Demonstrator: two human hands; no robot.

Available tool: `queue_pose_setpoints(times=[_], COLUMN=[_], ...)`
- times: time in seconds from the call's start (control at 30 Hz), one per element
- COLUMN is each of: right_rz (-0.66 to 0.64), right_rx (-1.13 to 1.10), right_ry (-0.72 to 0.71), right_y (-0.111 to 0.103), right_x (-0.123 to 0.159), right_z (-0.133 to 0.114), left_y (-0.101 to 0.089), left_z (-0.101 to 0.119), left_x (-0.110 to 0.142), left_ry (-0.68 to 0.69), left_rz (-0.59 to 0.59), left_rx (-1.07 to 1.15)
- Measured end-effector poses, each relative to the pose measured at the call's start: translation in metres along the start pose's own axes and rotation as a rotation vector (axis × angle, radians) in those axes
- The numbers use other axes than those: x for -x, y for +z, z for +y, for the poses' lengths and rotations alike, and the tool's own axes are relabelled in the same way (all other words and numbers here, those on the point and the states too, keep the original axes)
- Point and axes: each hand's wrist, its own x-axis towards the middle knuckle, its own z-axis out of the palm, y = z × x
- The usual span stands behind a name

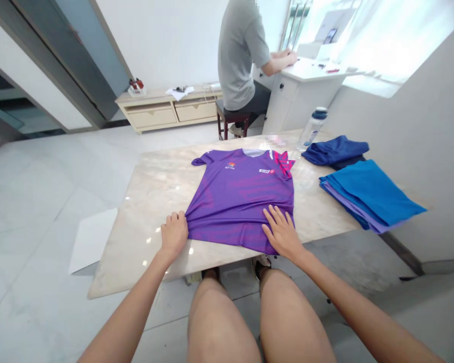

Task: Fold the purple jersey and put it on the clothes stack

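Observation:
A purple T-shirt [245, 194] with pink-patterned trim on one sleeve lies spread on the marble-look table [136, 222], its collar away from me and its hem by the near edge. My left hand [175, 232] is closed on the shirt's left side near the hem, and creases run from there across the fabric. On the lower right of the shirt my right hand [281, 229] rests flat, fingers spread. The far left sleeve is bunched, and small logos show on the chest.
Folded blue and lilac cloths [371, 194] lie at the table's right end, beside dark navy cloth [336, 151] and a clear bottle [313, 128]. Across the room a person [242, 55] sits on a stool at a white desk [306, 75]. A low cabinet [155, 113] lines the wall.

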Motion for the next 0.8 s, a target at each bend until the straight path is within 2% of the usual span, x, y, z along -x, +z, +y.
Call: queue_pose_setpoints(times=[0.13,0.27,0.37,0.47,0.57,0.7,0.8], right_rz=[-0.078,-0.222,-0.291,-0.254,-0.215,-0.165,-0.122], right_rx=[-0.027,-0.106,-0.146,-0.18,-0.335,-0.601,-0.774], right_ry=[0.002,-0.012,0.004,0.116,0.265,0.457,0.574], right_y=[-0.019,-0.061,-0.094,-0.106,-0.087,-0.031,0.003], right_x=[0.014,0.027,0.037,0.056,0.087,0.126,0.135], right_z=[-0.01,-0.012,0.008,0.041,0.07,0.087,0.09], left_y=[-0.009,-0.024,-0.034,-0.036,-0.02,0.027,0.062], left_z=[-0.012,-0.014,-0.016,-0.023,-0.028,-0.028,-0.026], left_x=[0.076,0.136,0.151,0.147,0.149,0.176,0.195], left_ry=[0.006,-0.008,0.024,0.021,-0.02,-0.153,-0.249], left_rz=[-0.084,-0.274,-0.383,-0.406,-0.396,-0.324,-0.253], left_rx=[-0.034,0.051,0.118,0.155,0.212,0.41,0.586])
